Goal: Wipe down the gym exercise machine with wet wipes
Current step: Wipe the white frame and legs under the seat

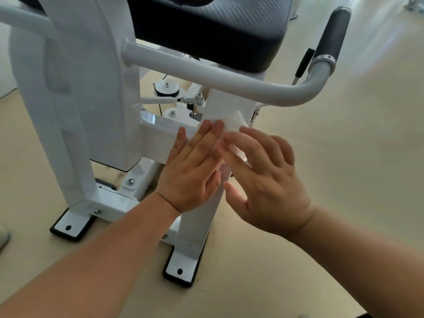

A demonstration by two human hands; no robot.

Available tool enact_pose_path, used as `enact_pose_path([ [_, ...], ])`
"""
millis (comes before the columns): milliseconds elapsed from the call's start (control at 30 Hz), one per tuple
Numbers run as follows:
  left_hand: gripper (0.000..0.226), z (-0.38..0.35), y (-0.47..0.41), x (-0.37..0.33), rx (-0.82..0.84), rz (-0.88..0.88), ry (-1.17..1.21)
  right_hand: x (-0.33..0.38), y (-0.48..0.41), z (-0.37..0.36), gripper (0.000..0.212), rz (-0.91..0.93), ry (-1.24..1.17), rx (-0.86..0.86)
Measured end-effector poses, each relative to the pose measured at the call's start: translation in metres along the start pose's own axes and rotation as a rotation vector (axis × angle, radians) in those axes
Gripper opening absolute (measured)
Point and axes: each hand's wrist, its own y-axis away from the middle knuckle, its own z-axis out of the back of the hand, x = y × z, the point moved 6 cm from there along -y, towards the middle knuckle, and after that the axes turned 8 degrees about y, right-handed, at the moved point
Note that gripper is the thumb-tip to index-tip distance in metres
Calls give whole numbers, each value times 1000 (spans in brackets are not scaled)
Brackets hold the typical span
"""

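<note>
White wet wipe (231, 125) against the machine post (197, 226), beneath straight, unclenched fingers of left hand (192, 171) and right hand (268, 180)

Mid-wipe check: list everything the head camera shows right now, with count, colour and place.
wet wipe: one, white, on the upright post, under the fingertips of both hands
upright post: one, white, centre, running down to a foot plate
side column: one, white, left
handle bar: one, grey, curved, crossing above the wipe
foam grip: one, black, upper right end of the bar
pad: one, black, top centre
foot plates: two, white on black bases, on the floor
pulley: one, silver and black, behind the post
floor: beige, all around
left hand: flat, fingers straight, on post and wipe
right hand: fingers spread, pressing the wipe
</note>
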Motion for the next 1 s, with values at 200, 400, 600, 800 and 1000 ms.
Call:
enact_pose_path([
  [200, 26, 25, -10, 6, -86, 4, 120, -20, -14, -9, 51, -92, -48, 18],
  [400, 19, 54, -11, 14, -214, 265, 266, -24, -32, -4, 31, -128, -150, -95],
  [600, 28, 88, 18, 30, -73, 902, 691, -17, -35, 4, 21, -211, -407, 253],
  [800, 8, 98, 62, 36, 119, 1323, 704, 5, -20, -9, 23, -240, -638, 749],
  [1000, 10, 73, 48, 21, 164, 1271, 918, 20, -8, -17, 21, -345, -1078, 768],
])
